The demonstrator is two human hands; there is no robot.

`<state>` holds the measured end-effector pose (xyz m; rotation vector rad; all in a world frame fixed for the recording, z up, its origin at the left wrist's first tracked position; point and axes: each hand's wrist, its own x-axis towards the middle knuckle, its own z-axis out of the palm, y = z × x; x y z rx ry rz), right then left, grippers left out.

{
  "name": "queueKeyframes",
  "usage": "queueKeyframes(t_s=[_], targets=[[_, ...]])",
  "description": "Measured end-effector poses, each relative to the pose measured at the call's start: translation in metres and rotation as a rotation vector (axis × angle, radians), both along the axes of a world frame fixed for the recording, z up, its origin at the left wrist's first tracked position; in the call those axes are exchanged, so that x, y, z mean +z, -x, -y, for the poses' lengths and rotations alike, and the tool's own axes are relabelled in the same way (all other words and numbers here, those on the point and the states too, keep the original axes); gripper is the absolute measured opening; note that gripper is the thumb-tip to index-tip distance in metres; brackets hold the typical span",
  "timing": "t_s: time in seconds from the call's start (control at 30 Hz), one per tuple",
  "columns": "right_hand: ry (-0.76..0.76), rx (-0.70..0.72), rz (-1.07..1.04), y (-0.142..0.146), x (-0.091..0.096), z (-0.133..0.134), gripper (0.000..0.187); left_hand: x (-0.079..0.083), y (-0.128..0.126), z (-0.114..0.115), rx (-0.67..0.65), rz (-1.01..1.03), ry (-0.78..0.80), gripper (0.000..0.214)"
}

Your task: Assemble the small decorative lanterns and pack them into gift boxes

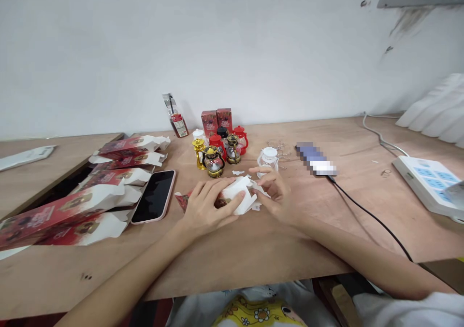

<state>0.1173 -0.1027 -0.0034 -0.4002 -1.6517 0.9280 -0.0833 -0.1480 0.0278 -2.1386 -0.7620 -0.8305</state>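
Note:
A small red and white cardboard box (237,194) lies on the wooden table in front of me, its white end flaps unfolded toward the right. My left hand (210,204) is closed over the box's left part, fingers across its top. At the flap end, my right hand (275,196) has its fingers bent and grips the flaps; the exact contact of the fingertips is partly hidden. Just beyond the right hand stands a white mini lantern (268,158). Scraps of white paper (238,173) lie behind the box.
Several mini lanterns (213,163) in gold, black and red stand behind my left hand, before two red boxes (224,119). Flat red cartons (72,206) and a phone (154,196) lie left. Another phone (315,160), its cable (366,216) and a power strip (427,182) are right.

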Motion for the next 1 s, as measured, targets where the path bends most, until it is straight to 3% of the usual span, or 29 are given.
queueKeyframes(t_s=[0.13, 0.2, 0.43, 0.73, 0.9, 1.0], targets=[[-0.267, -0.232, 0.148, -0.005, 0.003, 0.003, 0.010, -0.003, -0.001, -0.001, -0.039, 0.027, -0.015, 0.034], [-0.359, -0.281, 0.264, -0.007, 0.006, 0.005, 0.018, -0.007, 0.000, -0.002, -0.057, 0.051, -0.013, 0.037], [-0.358, -0.319, 0.361, -0.006, 0.009, 0.004, 0.020, -0.013, 0.001, -0.004, -0.086, 0.032, -0.021, 0.035], [-0.204, -0.220, 0.358, -0.005, 0.006, 0.009, 0.012, -0.009, -0.009, 0.003, -0.021, 0.148, 0.023, 0.038], [0.093, -0.089, 0.182, -0.003, 0.003, 0.009, 0.014, -0.006, -0.012, 0.005, -0.038, 0.201, 0.003, 0.058], [0.171, 0.034, 0.097, -0.003, 0.005, 0.010, 0.016, -0.004, -0.013, 0.008, 0.003, 0.224, 0.025, 0.062]])
